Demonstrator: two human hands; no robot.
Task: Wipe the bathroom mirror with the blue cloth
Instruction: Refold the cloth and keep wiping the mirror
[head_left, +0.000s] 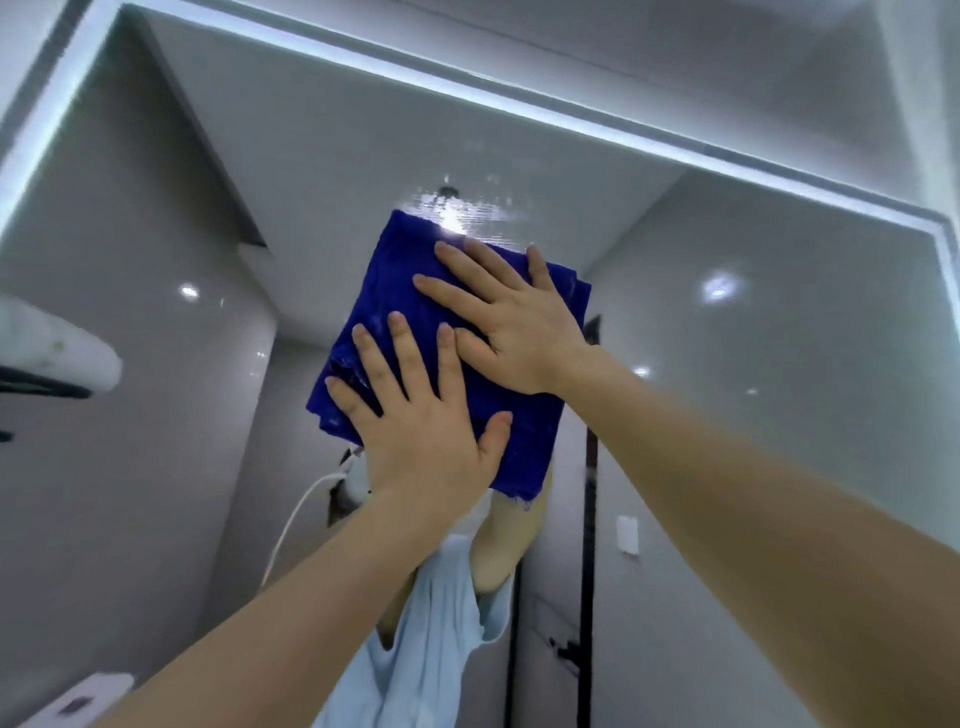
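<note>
Two hands are flat on the glass as I read it: the left hand (421, 421) and the right hand (511, 325) both press the cloth (524, 441) against the mirror (727, 312), fingers straight and spread, nothing curled or pinched. The cloth is a folded blue pad, tilted like a diamond and close to square, so I can't call a clear long axis; if anything it runs a little longer top to bottom. It lies directly under both palms, so there is no reach to make. The right hand sits higher and to the right on the upper half, the left hand lower and to the left, with the right thumb just beside the left fingers. The cloth's lower right corner hangs free of both hands. Just above its top edge I see streaks around the reflected lamp (449, 221). Bare glass spreads wide to either side and up to the lit strip (467, 98). I judge the wipe is mid-way at best, and the coming stroke depends on sliding both hands together so the pad doesn't bunch.
</note>
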